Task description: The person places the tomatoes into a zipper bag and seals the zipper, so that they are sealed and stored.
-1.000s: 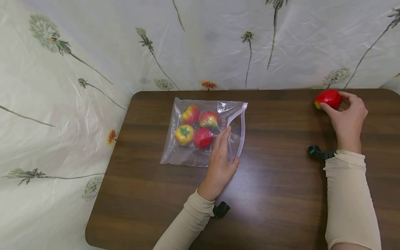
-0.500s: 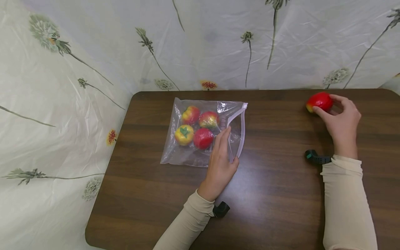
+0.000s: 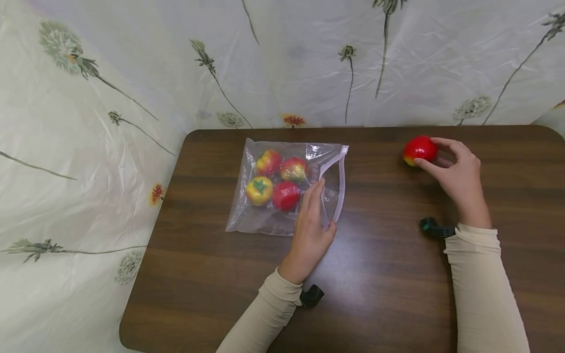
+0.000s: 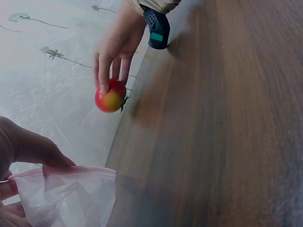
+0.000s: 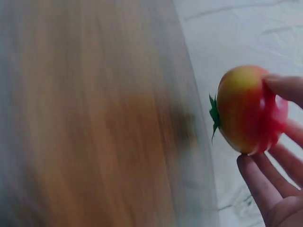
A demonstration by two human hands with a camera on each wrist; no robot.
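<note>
My right hand [image 3: 461, 174] holds a glossy red-and-yellow tomato [image 3: 420, 150] between thumb and fingertips, over the right part of the table. In the right wrist view the tomato [image 5: 248, 111] shows green pointed leaves, facing away from the palm. My left hand [image 3: 309, 230] holds the mouth of a clear zip bag [image 3: 244, 215] with a pale pink strip, its fingers lying along the bag. In the left wrist view the thumb lies over the bag's edge [image 4: 90, 170], with the fingers below. Inside the bag lie several similar red and yellow fruits [image 3: 287, 196].
The brown wooden table [image 3: 371, 294] has rounded corners. A pale sheet with printed flowers [image 3: 282, 59] hangs behind it and along its left side. Both wrists wear dark straps with small devices, such as the right wrist device [image 3: 434, 228].
My right hand has carried the tomato leftward and slightly nearer, from the table's far right side. The left hand and the bag have stayed in place.
</note>
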